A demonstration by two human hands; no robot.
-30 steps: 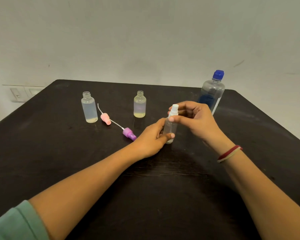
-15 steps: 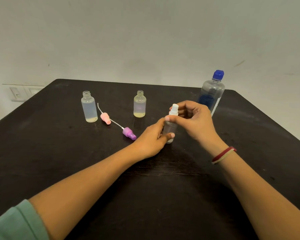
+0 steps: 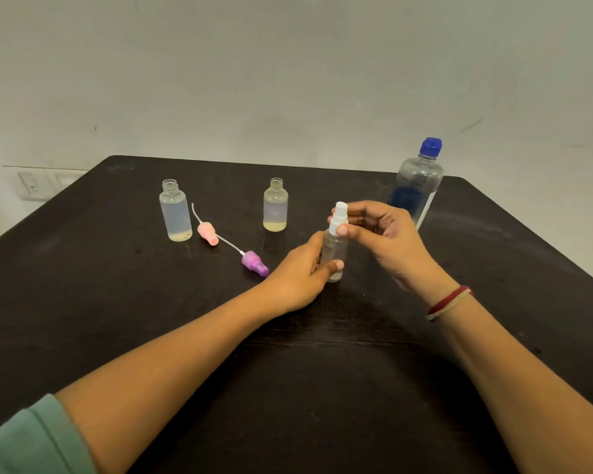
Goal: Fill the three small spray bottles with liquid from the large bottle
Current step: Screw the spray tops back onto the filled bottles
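1. Gripping the held bottle (image 3: pixel 334 256) at the centre of the table (image 3: pixel 117 302), the left hand (image 3: pixel 300 270) wraps its body; the right hand (image 3: pixel 386 241) pinches its white sprayer (image 3: pixel 340 215).
2. From it, the far bottle (image 3: pixel 175 213) at 10 o'clock and the mid bottle (image 3: pixel 275 206) at 11 stand open, nearly empty.
3. The big bottle (image 3: pixel 420 181) at 1 o'clock is capped: filling seems unstarted.
4. Fingers hide the held bottle's level; sprayer tightness unclear.
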